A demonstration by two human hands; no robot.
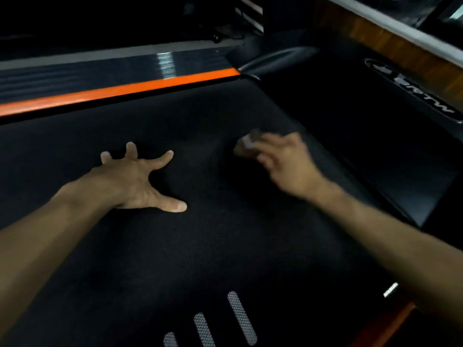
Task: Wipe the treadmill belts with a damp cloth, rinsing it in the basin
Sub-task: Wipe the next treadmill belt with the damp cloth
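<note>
The black textured treadmill belt (213,241) fills most of the view. My left hand (135,181) lies on it at left of centre, fingers spread and pressing flat. My right hand (285,161), blurred by motion, grips a small dark brownish cloth (246,145) against the belt near its front end. Only the cloth's far edge shows beyond my fingers.
An orange side rail (120,92) with a grey ribbed foot strip (100,71) runs along the belt's far edge. The black motor cover (375,116) with a logo sits at right. Grey stripes (240,316) mark the belt near me. A wooden wall panel (390,43) stands behind.
</note>
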